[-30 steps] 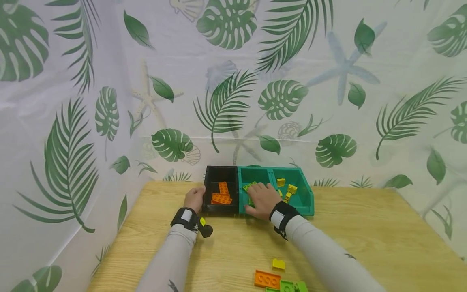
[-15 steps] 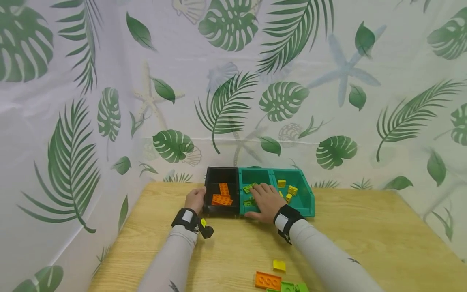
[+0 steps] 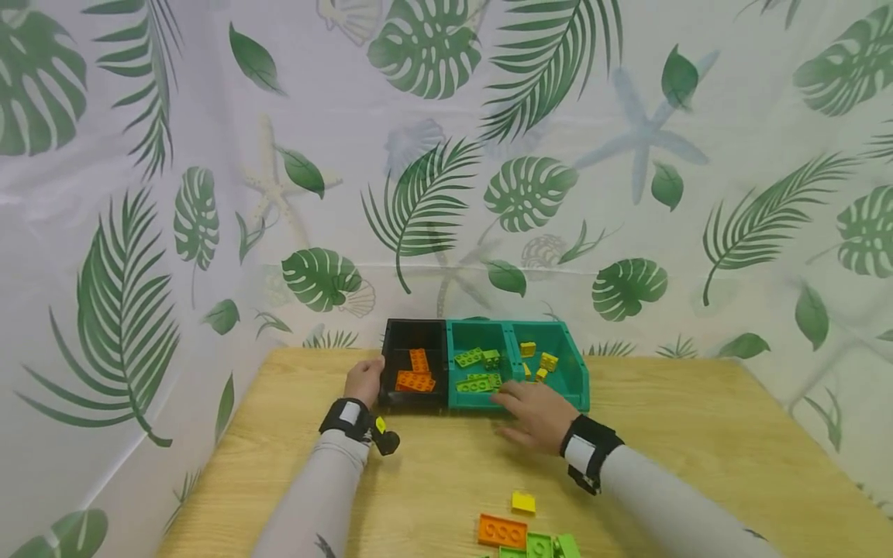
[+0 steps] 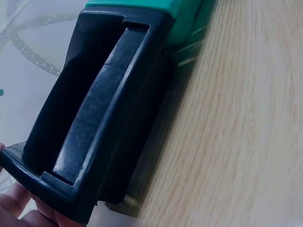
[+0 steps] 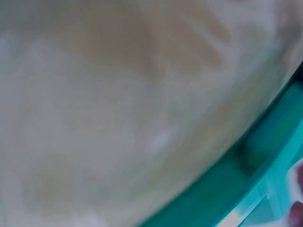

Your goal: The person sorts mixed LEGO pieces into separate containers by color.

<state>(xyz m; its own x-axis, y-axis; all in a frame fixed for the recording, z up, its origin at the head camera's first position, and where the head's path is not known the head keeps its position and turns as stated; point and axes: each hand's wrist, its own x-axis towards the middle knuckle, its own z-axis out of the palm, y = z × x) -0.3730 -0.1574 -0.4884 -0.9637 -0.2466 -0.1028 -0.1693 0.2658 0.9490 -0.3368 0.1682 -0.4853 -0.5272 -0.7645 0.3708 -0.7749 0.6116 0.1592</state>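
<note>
Leaf-print sheet point(image 3: 446, 116) behind a bench point(image 3: 432, 480). Left of centre, your left hand point(image 3: 364, 380) grips the side of the black bin point(image 3: 415, 336); right of centre, your right hand point(image 3: 539, 415), fingers loosely extended, seemingly empty (wrist view blurred), overlaps the teal bins point(image 3: 515, 353).

Gripped at its left side by the left hand point(image 3: 363, 380), an upright black bin point(image 3: 413, 400) with orange toy bricks point(image 3: 415, 380) inside stands alongside two teal bins point(image 3: 470, 401), the middle one holding lime-green bricks point(image 3: 474, 383) near the right hand point(image 3: 539, 417), the right one small yellow bricks point(image 3: 549, 362), with loose bricks point(image 3: 502, 532) in all three colours lying in front.
</note>
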